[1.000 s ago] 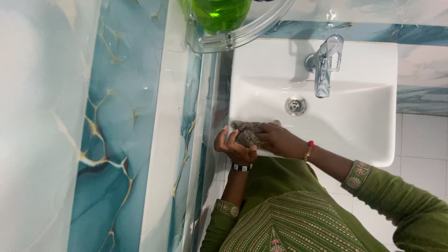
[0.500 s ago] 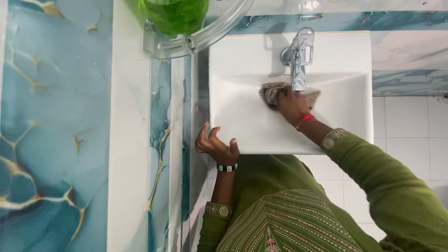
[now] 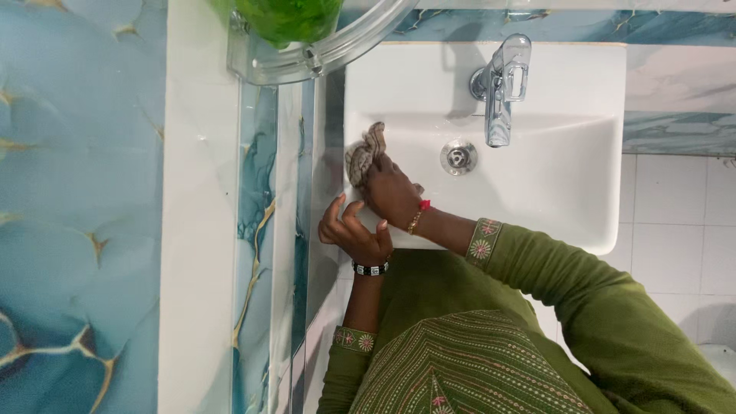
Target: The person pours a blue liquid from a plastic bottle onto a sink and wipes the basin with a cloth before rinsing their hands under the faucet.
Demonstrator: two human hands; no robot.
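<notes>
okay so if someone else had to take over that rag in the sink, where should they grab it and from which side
Probably by the bunched end of the rag sticking out past the right hand, up against the left inner wall of the sink. Come from the tap side, over the open basin: the wall blocks the other side, and the left hand rests at the front rim.

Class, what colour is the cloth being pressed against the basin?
Brownish-grey cloth, in the right hand; seen in the head view.

Chrome tap (image 3: 502, 88) above the drain (image 3: 458, 156) — green bottle (image 3: 290, 17) on clear shelf (image 3: 337, 47)
</notes>
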